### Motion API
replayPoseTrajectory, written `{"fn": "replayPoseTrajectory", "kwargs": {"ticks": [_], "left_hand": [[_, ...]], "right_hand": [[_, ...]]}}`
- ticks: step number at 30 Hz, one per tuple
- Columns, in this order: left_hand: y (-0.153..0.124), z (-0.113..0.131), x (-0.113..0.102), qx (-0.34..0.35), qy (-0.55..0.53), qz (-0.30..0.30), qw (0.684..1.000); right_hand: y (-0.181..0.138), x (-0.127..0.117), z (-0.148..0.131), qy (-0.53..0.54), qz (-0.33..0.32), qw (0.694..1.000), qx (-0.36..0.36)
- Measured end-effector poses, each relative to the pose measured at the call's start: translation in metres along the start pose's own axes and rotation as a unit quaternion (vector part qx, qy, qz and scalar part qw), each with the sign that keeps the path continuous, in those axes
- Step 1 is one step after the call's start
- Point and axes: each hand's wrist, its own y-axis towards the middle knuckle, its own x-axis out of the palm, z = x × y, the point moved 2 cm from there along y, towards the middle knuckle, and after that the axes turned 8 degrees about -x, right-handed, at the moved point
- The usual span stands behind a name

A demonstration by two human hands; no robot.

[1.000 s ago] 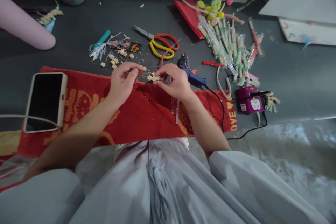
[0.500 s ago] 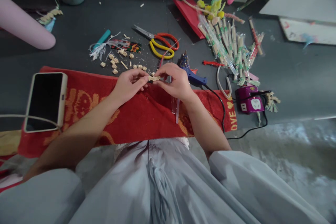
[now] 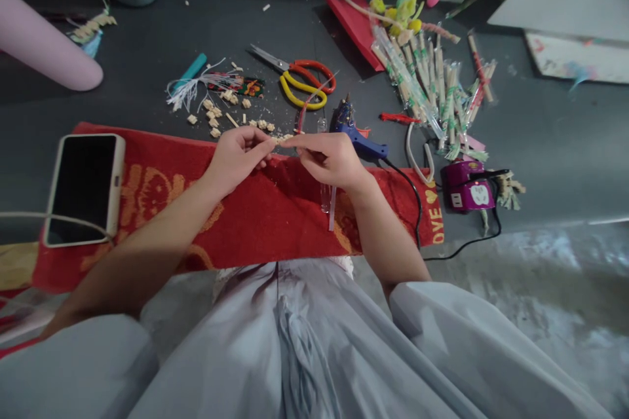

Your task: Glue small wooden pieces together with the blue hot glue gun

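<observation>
Over the far edge of a red towel (image 3: 275,216), my left hand (image 3: 238,154) and my right hand (image 3: 327,158) meet fingertip to fingertip. Both pinch a small cluster of pale wooden bits (image 3: 281,139) held between them. More loose wooden bits (image 3: 219,114) lie scattered on the dark table just beyond my left hand. A blue glue gun (image 3: 356,134) lies right behind my right hand, its black cord running off to the right. A clear glue stick (image 3: 333,208) rests on the towel below my right wrist.
A phone (image 3: 83,186) with a cable lies on the towel at left. Behind are red and yellow scissors (image 3: 302,82), a white tassel (image 3: 189,90), a teal stick (image 3: 191,69), wrapped chopstick packets (image 3: 432,88), a purple power adapter (image 3: 466,186), a pink roll (image 3: 44,46).
My left hand moved right from the loose bits to join my right hand at the cluster. My right index finger has stretched out over the piece.
</observation>
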Motion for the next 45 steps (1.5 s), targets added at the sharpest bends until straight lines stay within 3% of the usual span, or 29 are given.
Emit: {"fn": "replayPoseTrajectory", "kwargs": {"ticks": [7,21,29,40,45], "left_hand": [[0.000,-0.001,0.000,-0.007,0.003,0.002,1.000],[-0.004,0.006,0.003,-0.051,0.011,0.020,0.998],[-0.006,0.010,0.004,-0.037,0.032,-0.007,0.999],[-0.006,0.006,0.005,-0.037,0.021,-0.074,0.996],[-0.006,0.008,0.005,-0.070,0.011,-0.025,0.997]], "right_hand": [[0.000,-0.004,0.003,0.001,0.011,0.999,0.045],[-0.003,-0.016,0.012,-0.018,0.094,0.991,0.096],[-0.001,-0.001,0.011,0.028,0.032,0.996,0.077],[0.002,0.003,0.004,0.042,0.021,0.998,0.036],[-0.001,0.003,0.009,0.018,0.014,0.997,0.069]]}}
